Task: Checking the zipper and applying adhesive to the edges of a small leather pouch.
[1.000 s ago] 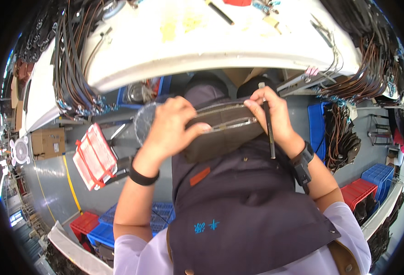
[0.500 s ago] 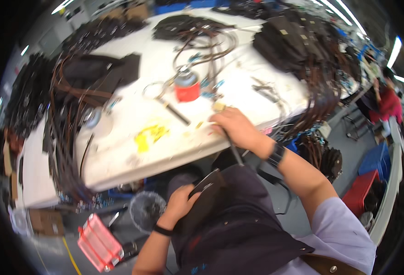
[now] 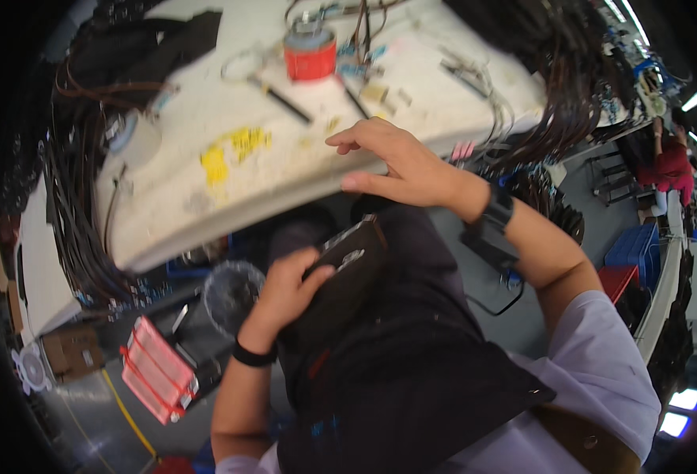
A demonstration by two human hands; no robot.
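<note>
On my lap, my left hand (image 3: 288,291) grips a dark, flat leather-like piece (image 3: 352,257) with a small light mark, thumb on top. My right hand (image 3: 392,162) is above the table's near edge with its fingers apart, holding nothing. Just beyond its fingertips lies a thin dark rod-like tool (image 3: 354,96). Farther off stands a red round pot (image 3: 310,59) with a metal top, and left of the tool rests a black-handled tool (image 3: 284,103). A small tan block (image 3: 374,92) sits beside the thin tool. The picture is somewhat blurred.
Yellow stains mark the white table (image 3: 182,209). A pale pot (image 3: 133,138) stands at left near hanging dark straps (image 3: 80,213). More brown straps (image 3: 558,118) hang at right. Below are a clear bin (image 3: 234,296) and a pink crate (image 3: 157,370). Another person (image 3: 668,166) is at far right.
My right hand has let go of the thin dark tool, which now lies on the table beside the red pot, and its fingers have opened. My left hand keeps hold of the dark piece.
</note>
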